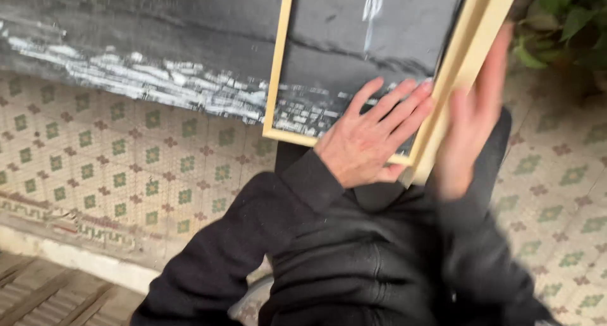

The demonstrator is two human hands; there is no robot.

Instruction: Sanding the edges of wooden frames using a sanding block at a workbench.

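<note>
A light wooden picture frame (275, 79) rests on my lap, holding a dark panel (354, 35) with pale streaks. My left hand (370, 139) lies flat on the lower part of that panel, fingers spread and pointing up to the right. My right hand (471, 120) is blurred, its palm pressed against the frame's right outer edge, fingers straight along the wood. I wear black sleeves and a black jacket (354, 263).
Patterned floor tiles (114, 168) with green and brown motifs spread on both sides. A dark, paint-streaked surface (126, 41) lies behind the frame. Green plant leaves (563, 22) sit at the top right. Wooden slats (44, 294) show at the bottom left.
</note>
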